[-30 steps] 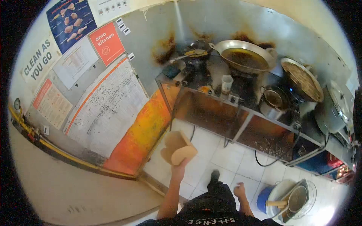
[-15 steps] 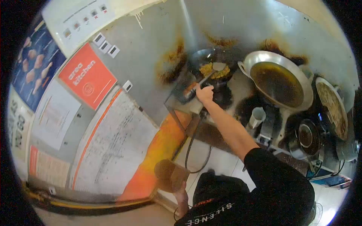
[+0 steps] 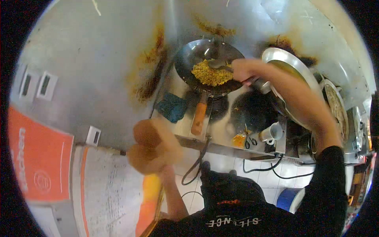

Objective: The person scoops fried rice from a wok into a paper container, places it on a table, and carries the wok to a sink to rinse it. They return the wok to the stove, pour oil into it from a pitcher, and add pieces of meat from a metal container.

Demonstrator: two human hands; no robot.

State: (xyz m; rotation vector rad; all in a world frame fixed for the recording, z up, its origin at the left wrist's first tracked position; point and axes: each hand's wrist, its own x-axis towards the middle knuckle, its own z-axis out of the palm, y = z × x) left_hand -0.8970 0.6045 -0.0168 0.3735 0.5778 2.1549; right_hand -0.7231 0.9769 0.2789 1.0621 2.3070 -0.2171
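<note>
My right hand [image 3: 245, 72] is closed around the handle of a metal spatula [image 3: 218, 64] over the wok. The spatula's head rests at the top of a heap of yellow-brown fried rice [image 3: 211, 75], partly hidden by my fingers. The dark wok [image 3: 189, 53] sits on the stove with its wooden handle [image 3: 199, 116] pointing toward me; neither hand is on that handle. At lower left, my left hand [image 3: 161, 164] grips a brown takeaway box [image 3: 144, 146], which looks opened out. Motion blurs both the box and the hand.
To the right stand a large metal pan [image 3: 282, 55] and another wide pan [image 3: 335, 98]. Scissors [image 3: 249, 141] and a metal cup [image 3: 271, 133] lie near the counter's front edge. A dark blue cloth [image 3: 172, 107] is left of the wok handle. Hoses hang below.
The view has swung toward the stove. My right hand has moved from beside the wok handle to the wok's right side with the spatula. My left hand has raised the brown box toward the counter.
</note>
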